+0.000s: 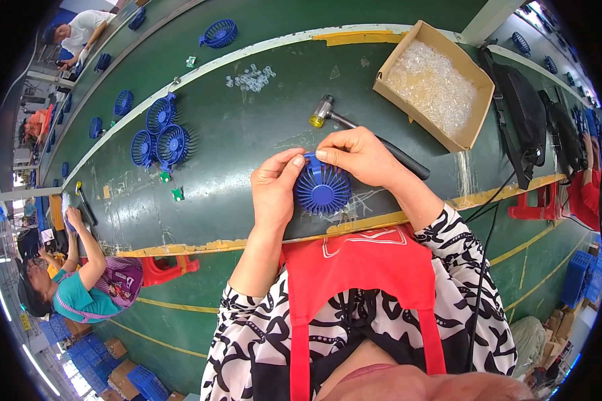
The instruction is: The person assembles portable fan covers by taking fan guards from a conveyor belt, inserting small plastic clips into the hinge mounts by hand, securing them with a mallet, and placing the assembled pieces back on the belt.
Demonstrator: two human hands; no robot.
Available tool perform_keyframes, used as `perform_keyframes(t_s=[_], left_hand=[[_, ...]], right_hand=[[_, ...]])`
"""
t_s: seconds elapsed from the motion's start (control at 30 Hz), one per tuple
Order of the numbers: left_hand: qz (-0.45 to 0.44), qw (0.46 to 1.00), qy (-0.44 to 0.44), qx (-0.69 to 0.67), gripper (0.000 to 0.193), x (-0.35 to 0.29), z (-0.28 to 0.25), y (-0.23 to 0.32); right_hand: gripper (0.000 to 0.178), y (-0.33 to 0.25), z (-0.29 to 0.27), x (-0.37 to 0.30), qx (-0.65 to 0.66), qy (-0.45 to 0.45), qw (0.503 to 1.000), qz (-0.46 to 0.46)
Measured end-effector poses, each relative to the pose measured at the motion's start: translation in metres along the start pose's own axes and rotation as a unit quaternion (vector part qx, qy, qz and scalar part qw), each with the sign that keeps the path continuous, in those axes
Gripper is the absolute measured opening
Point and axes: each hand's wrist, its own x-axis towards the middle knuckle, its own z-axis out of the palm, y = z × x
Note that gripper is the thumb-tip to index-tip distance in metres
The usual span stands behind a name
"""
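Observation:
Between my two hands is a round blue fan housing (322,190) with radial slats, near the front edge of the green workbench (214,180). My left hand (277,184) pinches the top tab of the housing from the left. From the right, my right hand (358,157) closes thumb and finger on the same tab. Whatever small part lies under the fingertips is hidden. A hammer (323,112) with a yellow-tipped head and black handle lies just beyond my right hand, its handle running behind my wrist.
Several blue fan housings (172,144) with small green circuit boards (178,194) sit at the left. Small clear plastic pieces (251,79) lie farther back. A cardboard box (471,137) of clear pieces and a black bag (522,107) are at right. A co-worker (90,287) sits at left.

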Motion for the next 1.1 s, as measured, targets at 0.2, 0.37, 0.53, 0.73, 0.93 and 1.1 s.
perform_keyframes(t_s=[0.2,0.37,0.53,0.73,0.93,1.1], left_hand=[[0.124,0.969,-0.016,0.213,0.015,-0.002,0.008,0.005],[-0.039,0.998,-0.046,-0.002,0.019,0.007,0.003,0.007],[-0.057,0.997,-0.026,-0.053,0.018,0.006,0.002,0.007],[-0.056,0.997,-0.041,-0.039,0.014,0.004,0.006,0.013],[-0.045,0.990,-0.090,0.097,0.013,0.008,0.006,0.020],[-0.038,0.998,-0.036,0.043,0.012,0.005,0.013,0.020]], right_hand=[[0.019,-0.003,-0.004,0.002,-0.044,-0.017,0.998,0.032],[0.018,0.003,-0.007,0.003,0.059,0.000,0.998,0.008],[0.018,0.003,-0.005,0.004,0.062,-0.006,0.998,-0.003],[0.019,0.002,-0.011,0.004,0.054,-0.034,0.998,0.003],[0.018,0.003,-0.010,0.003,0.016,-0.069,0.997,-0.023],[0.017,-0.001,-0.009,0.002,0.023,-0.025,0.999,-0.003]])
